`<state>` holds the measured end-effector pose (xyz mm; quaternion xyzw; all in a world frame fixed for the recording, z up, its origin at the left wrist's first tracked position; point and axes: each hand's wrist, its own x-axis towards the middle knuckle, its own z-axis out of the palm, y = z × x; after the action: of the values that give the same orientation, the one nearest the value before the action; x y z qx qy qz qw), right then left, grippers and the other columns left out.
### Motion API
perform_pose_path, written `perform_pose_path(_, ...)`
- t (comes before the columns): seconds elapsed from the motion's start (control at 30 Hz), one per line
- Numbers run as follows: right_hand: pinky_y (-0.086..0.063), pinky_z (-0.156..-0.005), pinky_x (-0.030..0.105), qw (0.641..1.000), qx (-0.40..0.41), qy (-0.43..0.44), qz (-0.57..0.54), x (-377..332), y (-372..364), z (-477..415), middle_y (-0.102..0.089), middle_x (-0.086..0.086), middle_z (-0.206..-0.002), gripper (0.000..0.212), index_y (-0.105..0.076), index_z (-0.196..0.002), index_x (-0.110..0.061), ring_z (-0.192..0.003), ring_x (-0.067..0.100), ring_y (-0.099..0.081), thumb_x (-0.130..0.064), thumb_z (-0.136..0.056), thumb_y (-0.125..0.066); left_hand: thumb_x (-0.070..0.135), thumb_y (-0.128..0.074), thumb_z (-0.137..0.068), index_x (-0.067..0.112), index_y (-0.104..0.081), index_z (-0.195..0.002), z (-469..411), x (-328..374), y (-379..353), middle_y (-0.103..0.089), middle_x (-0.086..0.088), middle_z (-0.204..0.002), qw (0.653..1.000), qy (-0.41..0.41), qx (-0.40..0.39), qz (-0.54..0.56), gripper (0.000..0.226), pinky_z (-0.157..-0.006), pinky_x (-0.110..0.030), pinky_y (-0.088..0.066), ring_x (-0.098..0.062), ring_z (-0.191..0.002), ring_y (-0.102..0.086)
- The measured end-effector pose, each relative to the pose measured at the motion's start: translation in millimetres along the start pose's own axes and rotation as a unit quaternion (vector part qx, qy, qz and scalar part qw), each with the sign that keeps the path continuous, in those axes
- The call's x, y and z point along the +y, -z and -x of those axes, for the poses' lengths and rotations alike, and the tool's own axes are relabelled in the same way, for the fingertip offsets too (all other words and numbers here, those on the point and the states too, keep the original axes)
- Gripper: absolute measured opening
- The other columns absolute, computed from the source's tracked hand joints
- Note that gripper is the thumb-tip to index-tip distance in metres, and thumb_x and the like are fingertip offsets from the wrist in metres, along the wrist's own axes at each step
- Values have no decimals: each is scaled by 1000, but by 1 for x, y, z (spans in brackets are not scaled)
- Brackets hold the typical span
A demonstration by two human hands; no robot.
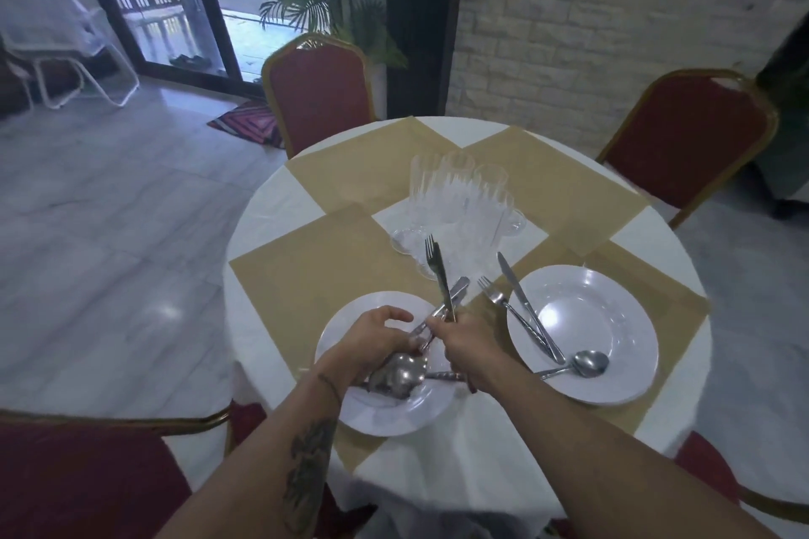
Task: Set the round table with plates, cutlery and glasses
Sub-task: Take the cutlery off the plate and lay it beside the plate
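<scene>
While over the left plate, right hand fisted on upright fork and knife, left hand loosely curled on cutlery bundle, spoons beneath partly hidden, glasses beyond blurred.

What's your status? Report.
Right hand holds fork and knife. Left hand grips cutlery over left plate. Glasses clustered mid-table, unplaced.

Cutlery between the fingers: polished metal, bright glints. White plate beneath them: glossy, smooth. Glasses beyond the fingers: clear, ribbed. Table: matt white cloth, tan mats flat and dull. Chair: red fabric, gold-finished frame.
</scene>
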<state>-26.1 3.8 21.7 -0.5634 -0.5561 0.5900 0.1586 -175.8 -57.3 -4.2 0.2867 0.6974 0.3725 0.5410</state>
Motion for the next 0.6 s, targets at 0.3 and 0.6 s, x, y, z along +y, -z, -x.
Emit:
perform_pose_path(0.3, -18, -35, 17, 987, -41, -98, -124, 0, 17, -39, -37, -1, -50, 30, -43, -62, -19, -32, 9, -26, -5, -88, -48, 5, -77, -74, 14, -66, -101, 0, 0, 13, -76, -9, -72, 976, 54, 186, -100, 31, -46, -16, -46, -10, -56, -69)
perform_pose_path(0.6, -21, -35, 17, 968, -69, -117, -211, -48, -21, -77, -64, 13, -67, 15, -54, -79, -5, -40, 12, -34, -4, -91, -46, 16, -74, -73, 25, -66, -75, -15, -16, 30, -75, 6, -74, 953, 31, 152, -262, 12, -70, -30, -59, -13, -73, -69)
